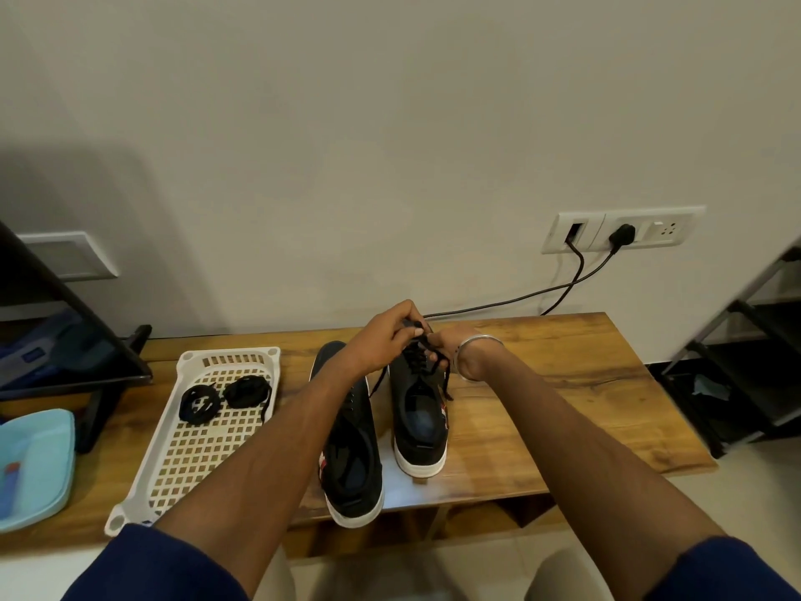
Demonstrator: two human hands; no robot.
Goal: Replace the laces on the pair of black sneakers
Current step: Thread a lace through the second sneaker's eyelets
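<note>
Lace (418, 340) on right sneaker (418, 405) pinched by left hand (392, 336) and right hand (446, 347); tray (173, 461) with spare laces (225, 396) lies left.

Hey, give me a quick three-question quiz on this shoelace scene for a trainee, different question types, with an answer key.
1. True or false: both hands work on the lace of the right sneaker.
2. Multiple choice: the coiled black laces lie A) on the bare table, B) in the white basket, C) inside the left sneaker.
3. Fill in: the right hand's wrist wears a silver ____.

Key:
1. True. The left hand and right hand both pinch lace at that sneaker's toe end.
2. B.
3. Bangle.
</note>
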